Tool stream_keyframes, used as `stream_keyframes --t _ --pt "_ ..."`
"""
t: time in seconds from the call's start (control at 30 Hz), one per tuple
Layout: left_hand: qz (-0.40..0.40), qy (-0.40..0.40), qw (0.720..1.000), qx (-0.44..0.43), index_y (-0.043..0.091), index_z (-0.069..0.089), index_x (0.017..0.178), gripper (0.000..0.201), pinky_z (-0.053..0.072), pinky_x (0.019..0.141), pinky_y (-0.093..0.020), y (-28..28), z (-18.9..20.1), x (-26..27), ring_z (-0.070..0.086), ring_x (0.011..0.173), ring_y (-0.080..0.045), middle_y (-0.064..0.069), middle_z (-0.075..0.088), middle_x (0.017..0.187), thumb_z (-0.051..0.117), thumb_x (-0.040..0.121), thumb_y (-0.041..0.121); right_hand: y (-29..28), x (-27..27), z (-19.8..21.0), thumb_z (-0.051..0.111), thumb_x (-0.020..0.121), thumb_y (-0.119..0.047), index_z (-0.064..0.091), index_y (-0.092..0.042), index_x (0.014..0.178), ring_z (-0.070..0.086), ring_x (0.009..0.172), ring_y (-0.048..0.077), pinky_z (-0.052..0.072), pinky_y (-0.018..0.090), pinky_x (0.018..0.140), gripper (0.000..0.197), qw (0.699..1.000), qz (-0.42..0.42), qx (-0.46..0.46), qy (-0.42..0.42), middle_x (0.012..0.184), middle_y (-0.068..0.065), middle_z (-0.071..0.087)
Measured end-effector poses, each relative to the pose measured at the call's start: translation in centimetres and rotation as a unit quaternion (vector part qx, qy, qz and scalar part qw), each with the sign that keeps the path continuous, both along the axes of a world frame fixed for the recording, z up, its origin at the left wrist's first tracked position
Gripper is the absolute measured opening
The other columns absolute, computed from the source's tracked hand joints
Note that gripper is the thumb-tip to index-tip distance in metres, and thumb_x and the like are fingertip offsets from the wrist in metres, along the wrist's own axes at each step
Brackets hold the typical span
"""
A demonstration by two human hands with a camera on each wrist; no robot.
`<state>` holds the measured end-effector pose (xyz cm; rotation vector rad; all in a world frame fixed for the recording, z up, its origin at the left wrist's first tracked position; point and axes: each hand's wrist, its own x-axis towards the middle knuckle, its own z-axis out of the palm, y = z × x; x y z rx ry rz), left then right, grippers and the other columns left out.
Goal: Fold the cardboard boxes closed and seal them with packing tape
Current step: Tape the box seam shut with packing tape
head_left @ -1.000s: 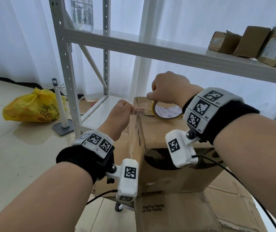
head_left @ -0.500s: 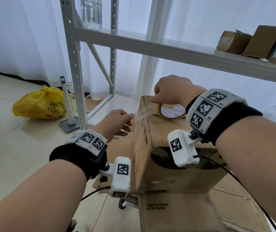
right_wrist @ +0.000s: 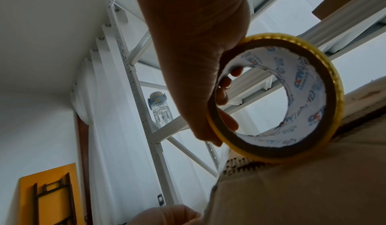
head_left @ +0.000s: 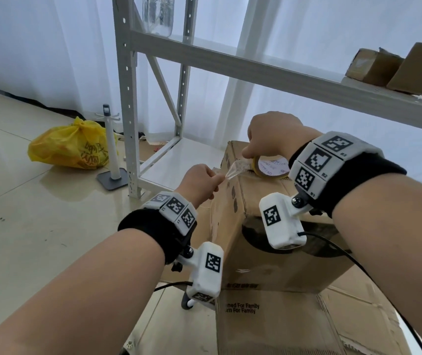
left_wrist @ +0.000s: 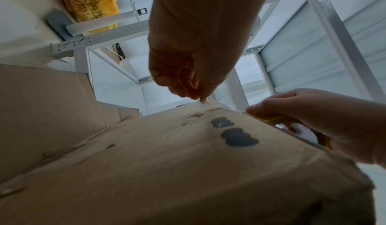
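Brown cardboard box: right hand grips yellow-edged packing tape roll on top; left hand pinches clear tape strip.

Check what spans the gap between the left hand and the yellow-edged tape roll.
A short strip of clear tape, pinched by the left hand, runs to the tape roll; head view shows it.

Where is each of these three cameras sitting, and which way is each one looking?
Head: worn on the head, looks forward and down at the cardboard box; both forearms show.
Left wrist: looks along the left hand, which pinches the tape strip.
Right wrist: looks up along the right hand, which grips the tape roll.
All three show the box.
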<state>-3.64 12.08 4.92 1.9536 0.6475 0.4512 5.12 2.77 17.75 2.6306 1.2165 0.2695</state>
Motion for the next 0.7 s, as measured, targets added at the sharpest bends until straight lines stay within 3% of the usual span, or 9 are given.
stream_keyframes --t 0.1,0.23,0.33,0.47,0.7 --pt "-0.012 0.0 1.0 -0.014 0.009 0.054 0.093 0.022 0.042 0.054 -0.023 -0.2 -0.3 0.3 0.054 0.053 -0.009 0.001 0.06 0.07 0.056 0.094 0.03 -0.2 0.2 -0.1 0.064 0.08 -0.039 0.064 -0.012 0.08 0.058 0.074 0.021 0.039 0.027 0.057 0.027 1.0 0.003 0.012 0.01 0.073 0.001 0.06" --pt "-0.008 -0.03 0.994 -0.104 0.007 0.053 0.101 0.032 0.041 0.047 -0.018 0.1 -0.5 -0.1 0.053 0.051 -0.008 -0.002 0.057 0.074 0.055 0.094 0.038 -0.5 0.5 -0.4 0.064 0.081 -0.039 0.066 -0.011 0.082 0.06 0.076 0.022 0.038 0.027 0.057 0.028 0.999 0.002 0.033 0.014 0.074 0.002 0.062" --pt "-0.01 -0.058 0.989 -0.134 0.009 0.052 0.091 0.034 0.038 0.042 -0.017 0.5 -0.5 -0.5 0.051 0.043 -0.003 -0.001 0.056 0.07 0.059 0.09 0.042 -0.8 0.8 -0.4 0.063 0.08 -0.038 0.069 -0.01 0.086 0.061 0.077 0.022 0.039 0.025 0.056 0.03 0.998 -0.005 0.052 0.033 0.078 0.004 0.065" --pt "-0.003 -0.066 0.988 -0.14 0.009 0.051 0.088 0.029 0.039 0.048 -0.021 0.4 0.0 -0.5 0.05 0.049 -0.009 -0.001 0.056 0.069 0.061 0.091 0.036 -1.1 1.1 -0.4 0.064 0.079 -0.039 0.071 -0.009 0.088 0.064 0.082 0.024 0.044 0.028 0.061 0.032 0.995 -0.005 0.08 0.051 0.083 0.005 0.069" --pt "-0.003 -0.018 0.997 -0.072 0.013 0.05 0.079 0.032 0.037 0.052 -0.021 -0.6 0.0 0.2 0.048 0.054 -0.009 -0.001 0.056 0.068 0.059 0.09 0.042 -1.3 0.5 -0.6 0.061 0.08 -0.038 0.067 -0.012 0.082 0.06 0.076 0.021 0.036 0.025 0.056 0.026 0.997 0.007 0.069 0.012 0.073 0.001 0.062"
